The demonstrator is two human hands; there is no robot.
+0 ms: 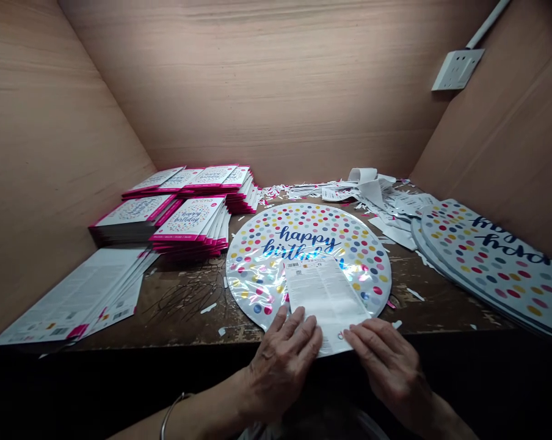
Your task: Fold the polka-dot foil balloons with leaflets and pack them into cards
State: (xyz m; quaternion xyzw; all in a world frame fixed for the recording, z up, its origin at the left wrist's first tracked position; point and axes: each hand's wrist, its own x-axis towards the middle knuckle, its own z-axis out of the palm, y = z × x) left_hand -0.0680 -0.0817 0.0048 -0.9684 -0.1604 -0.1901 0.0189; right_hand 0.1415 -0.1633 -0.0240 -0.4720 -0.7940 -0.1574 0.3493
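Your half-curled left hand (283, 366) and right hand (392, 360) touch the printed sheet (324, 293) near the tabletop's (179, 324) front edge, grips unclear.

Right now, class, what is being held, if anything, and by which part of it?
The barcoded leaflet, by its near end: left hand at its left edge, right hand at its right.

Script on the middle round foil sheet (303, 241) read "happy birthday", its second word partly covered. A pink-edged packet (190, 217) at left repeated the phrase; the near white sheet's (319, 290) small print was illegible.
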